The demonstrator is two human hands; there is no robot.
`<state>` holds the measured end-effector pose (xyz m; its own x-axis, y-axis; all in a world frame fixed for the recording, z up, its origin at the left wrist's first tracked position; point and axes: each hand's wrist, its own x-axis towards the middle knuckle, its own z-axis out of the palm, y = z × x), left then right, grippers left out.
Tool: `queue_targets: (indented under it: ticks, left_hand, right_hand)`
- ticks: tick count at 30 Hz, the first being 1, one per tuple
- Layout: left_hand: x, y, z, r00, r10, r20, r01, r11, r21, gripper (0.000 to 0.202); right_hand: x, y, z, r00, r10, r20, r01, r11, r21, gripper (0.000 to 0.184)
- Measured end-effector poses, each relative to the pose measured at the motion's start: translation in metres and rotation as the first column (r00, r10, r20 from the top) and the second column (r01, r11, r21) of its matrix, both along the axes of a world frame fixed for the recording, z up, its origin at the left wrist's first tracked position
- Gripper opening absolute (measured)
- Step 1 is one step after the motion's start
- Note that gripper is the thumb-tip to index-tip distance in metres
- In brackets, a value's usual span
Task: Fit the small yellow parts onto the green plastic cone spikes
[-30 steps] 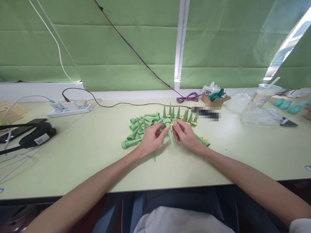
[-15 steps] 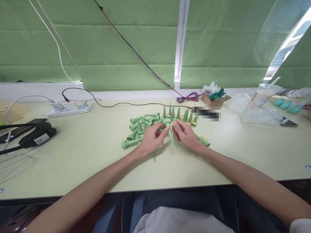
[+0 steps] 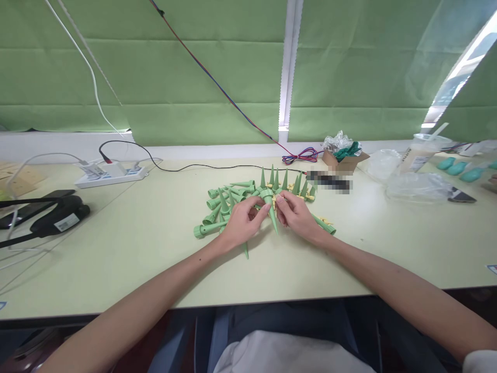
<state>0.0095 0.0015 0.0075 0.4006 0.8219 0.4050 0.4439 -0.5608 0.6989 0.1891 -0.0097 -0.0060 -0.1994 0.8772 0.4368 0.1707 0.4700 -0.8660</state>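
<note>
1. table (image 3: 116,248) of pale green laminate bore the work. judged from the hands, the step in hand was fitting something into one cone at the near edge of the heap.
2. heap of green plastic cone spikes (image 3: 219,207) lay mid-table, most on their sides. a row of the cones stood upright (image 3: 277,181) at its far edge.
3. left hand (image 3: 243,223) had its fingers closed round the upper body of the held cone. right hand (image 3: 297,215) sat just beside it, thumb and forefinger pinched on the cone's wide rim. whether a small part sat between those fingertips could not be told.
4. single green plastic cone (image 3: 272,212) hung between the two hands, wide mouth up and away, tip pointing down toward the table, just in front of the heap. any further handling would call for a steady left grip and a fine, centred push at the mouth.
5. small yellow plastic pieces (image 3: 326,221) lay loose on the table right of the right wrist, others among the upright cones.
6. clear plastic bags (image 3: 411,186) lay crumpled at far right. their contents could not be made out.
7. brown cardboard box (image 3: 349,163) stood open behind the heap, holding dark green items and crinkled clear film.
8. clear plastic cup (image 3: 421,153) with a straw stood near the bags. its fill was unclear.
</note>
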Motion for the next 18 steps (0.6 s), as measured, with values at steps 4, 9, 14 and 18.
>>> queue_targets:
  ticks: [4, 9, 14, 18]
  left_hand:
    - [0.0, 0.0002, 0.0005, 1.0, 0.002, 0.001, -0.002, 1.0, -0.003, 0.036]
    - [0.0003, -0.0001, 0.0015, 1.0, 0.005, 0.002, -0.005, 1.0, -0.007, 0.036]
    - [0.0003, 0.0, 0.0009, 1.0, 0.004, 0.004, -0.004, 1.0, -0.009, 0.035]
    - [0.0, 0.0, 0.0, 1.0, -0.005, 0.002, 0.005, 1.0, -0.008, 0.034]
  right_hand:
    - [-0.0002, 0.0, -0.0003, 1.0, 0.0, 0.003, 0.0, 1.0, -0.006, 0.043]
    - [-0.0002, -0.0004, -0.0002, 1.0, 0.004, 0.0, -0.004, 1.0, -0.007, 0.042]
    - [0.0003, -0.0003, 0.0005, 1.0, 0.008, -0.003, -0.008, 1.0, -0.012, 0.043]
    - [0.0004, 0.0003, 0.0002, 1.0, 0.007, -0.006, -0.007, 1.0, -0.012, 0.043]
